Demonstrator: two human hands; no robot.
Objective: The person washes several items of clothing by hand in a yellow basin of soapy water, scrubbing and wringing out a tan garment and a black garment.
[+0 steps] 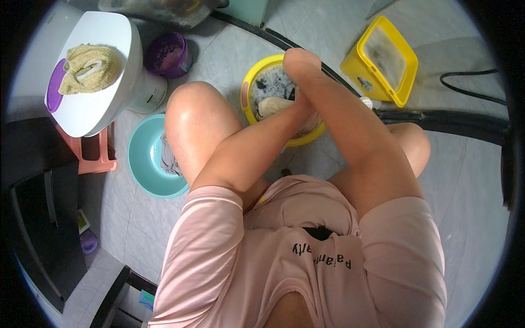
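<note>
A yellow-rimmed bucket (263, 61) stands on the tiles before me, with foamy, dark-looking water and soaked cloth (272, 107) in it, pale beige on top. My left hand (307, 105) reaches into the bucket beside the beige cloth; my right forearm crosses over it and hides its fingers. My right hand (302, 63) is bent down over the bucket's far right rim, its back towards me. The fingers are out of sight, so I cannot tell what either hand grips.
A yellow rectangular tub (357, 76) with greyish water stands at the far right, near a black raised edge (443, 121). At my left are a turquoise basin (137, 164) with grey cloth (167, 158), a purple bucket (154, 53), a white lid (110, 28) bearing a yellowish towel (98, 67), and a pink stool (96, 167).
</note>
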